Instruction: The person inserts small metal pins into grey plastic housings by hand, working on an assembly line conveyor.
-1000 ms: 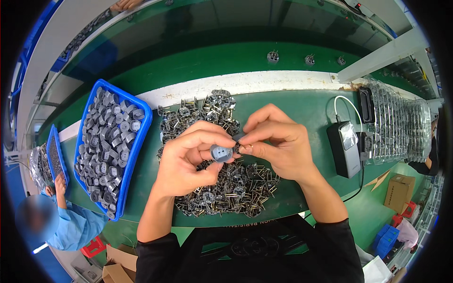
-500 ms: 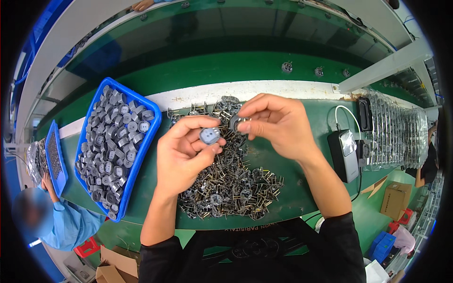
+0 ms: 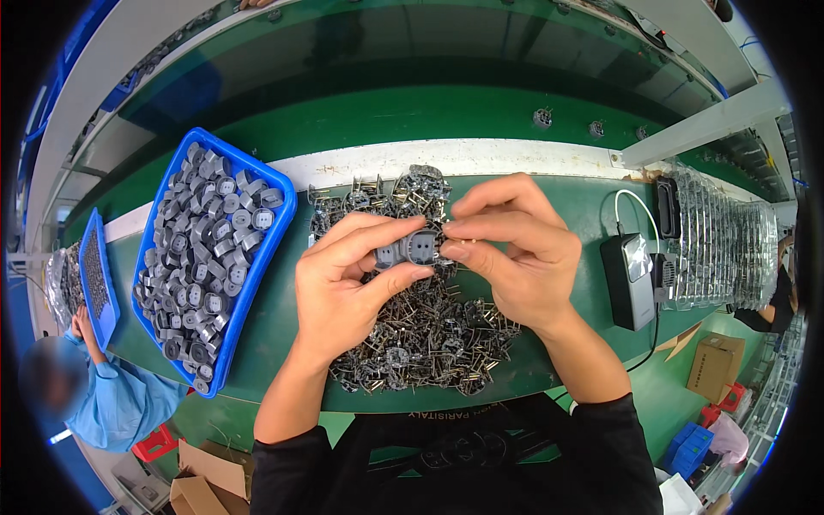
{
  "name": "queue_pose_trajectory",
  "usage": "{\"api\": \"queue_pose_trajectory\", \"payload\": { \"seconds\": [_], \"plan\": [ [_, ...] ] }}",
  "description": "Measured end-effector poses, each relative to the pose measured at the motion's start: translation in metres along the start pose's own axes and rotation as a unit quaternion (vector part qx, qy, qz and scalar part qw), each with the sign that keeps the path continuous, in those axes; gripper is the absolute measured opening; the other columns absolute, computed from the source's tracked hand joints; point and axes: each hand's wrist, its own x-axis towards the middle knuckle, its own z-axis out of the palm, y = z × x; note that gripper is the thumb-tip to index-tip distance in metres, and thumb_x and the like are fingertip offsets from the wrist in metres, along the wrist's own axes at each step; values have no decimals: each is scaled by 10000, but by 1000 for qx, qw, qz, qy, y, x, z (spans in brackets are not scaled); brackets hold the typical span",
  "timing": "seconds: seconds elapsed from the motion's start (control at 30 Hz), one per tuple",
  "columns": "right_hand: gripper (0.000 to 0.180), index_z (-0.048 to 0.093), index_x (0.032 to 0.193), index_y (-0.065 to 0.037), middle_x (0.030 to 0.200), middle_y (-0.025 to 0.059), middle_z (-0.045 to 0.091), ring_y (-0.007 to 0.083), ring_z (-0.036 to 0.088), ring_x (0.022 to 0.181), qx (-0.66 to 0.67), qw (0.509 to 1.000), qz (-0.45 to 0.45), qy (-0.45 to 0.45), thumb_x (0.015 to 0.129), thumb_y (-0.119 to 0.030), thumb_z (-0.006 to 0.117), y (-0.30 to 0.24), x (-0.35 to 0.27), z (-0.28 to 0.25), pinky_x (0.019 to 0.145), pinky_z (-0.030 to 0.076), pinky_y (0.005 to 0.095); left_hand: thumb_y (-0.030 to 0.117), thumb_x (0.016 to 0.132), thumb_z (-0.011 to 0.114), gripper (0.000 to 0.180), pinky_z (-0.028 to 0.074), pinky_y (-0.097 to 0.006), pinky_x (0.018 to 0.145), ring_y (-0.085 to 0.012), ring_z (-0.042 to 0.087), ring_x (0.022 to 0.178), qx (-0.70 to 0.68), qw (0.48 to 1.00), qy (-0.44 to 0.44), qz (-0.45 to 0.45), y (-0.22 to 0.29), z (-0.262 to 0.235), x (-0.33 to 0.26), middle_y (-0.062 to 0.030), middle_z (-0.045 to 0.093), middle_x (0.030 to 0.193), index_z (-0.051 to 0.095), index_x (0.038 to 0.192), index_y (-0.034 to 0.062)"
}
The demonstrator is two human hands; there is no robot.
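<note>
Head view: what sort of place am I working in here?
Most likely a factory assembly line: a long green workbench, a blue bin of identical grey parts, a heap of small metal clips, and another worker seated alongside.

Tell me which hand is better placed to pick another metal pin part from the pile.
Right. The left hand grips the small grey plastic connector housing, while the right hand's fingers only touch its edge, above the pile of metal pin parts.

Bright, even overhead light fills the scene, with only soft shadows under the hands and glare on the clear plastic packs (image 3: 725, 236) at right. Fisheye distortion bends straight edges toward a black rim; the centre stays sharp.
</note>
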Motion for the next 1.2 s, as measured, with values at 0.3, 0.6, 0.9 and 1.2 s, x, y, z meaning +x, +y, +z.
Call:
{"api": "queue_pose_trajectory", "payload": {
  "seconds": [0.3, 0.6, 0.9, 1.2],
  "plan": [
    [147, 761, 903, -28, 926, 62, 646, 132, 642, 798, -34, 998, 48, -20, 770, 35, 764, -6, -6, 7, 658, 533, 248, -32, 728, 803, 439, 377, -182, 545, -41, 529, 777, 81, 995, 3, 63, -11, 2, -1, -21, 640, 1008, 715, 1149, 54],
    [339, 650, 1151, -22, 1005, 68, 664, 120, 659, 866, 261, 912, 312, -58, 824, 43, 713, -1, 1, -1, 727, 552, 246, -36, 761, 776, 421, 461, -193, 639, -63, 570, 846, 122, 991, -16, 58, -14, -4, 2, -35, 615, 1041, 698, 1167, 42],
    [221, 719, 982, 20, 897, 146, 731, 233, 696, 816, -262, 934, 244, 4, 806, -114, 712, 107, 85, -48, 763, 532, 345, -135, 851, 613, 531, 535, -220, 790, -118, 608, 897, 13, 999, -30, -30, -9, -6, 5, -103, 521, 1205, 546, 1358, 6],
    [225, 701, 1029, -11, 894, 101, 640, 238, 636, 816, -366, 924, 47, -103, 820, -84, 661, 70, 56, -49, 740, 509, 345, -80, 907, 590, 338, 586, -276, 774, -181, 684, 890, -72, 995, 23, -61, -3, -17, 5, -102, 593, 1066, 625, 1241, -42]
  ]
}}
